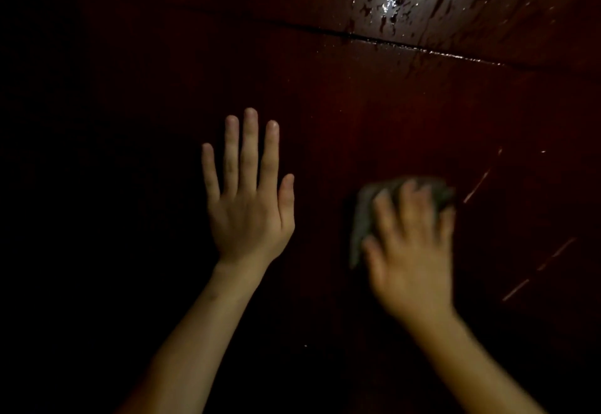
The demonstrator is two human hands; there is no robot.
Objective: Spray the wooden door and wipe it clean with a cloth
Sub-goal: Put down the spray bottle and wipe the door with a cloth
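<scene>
Bracing flat against the dark wooden door [357, 104], the left hand [250, 205] had its fingers [249, 146] straight and spread, holding nothing, probably to steady the body. The right hand [413, 251], blurred, pressed a grey cloth [364, 218] to the panel with fingers spread over it, seemingly mid-wipe. Wet streaks [390, 0] glistened above a groove [357, 36], apparently unwiped. No spray bottle or other container showed.
</scene>
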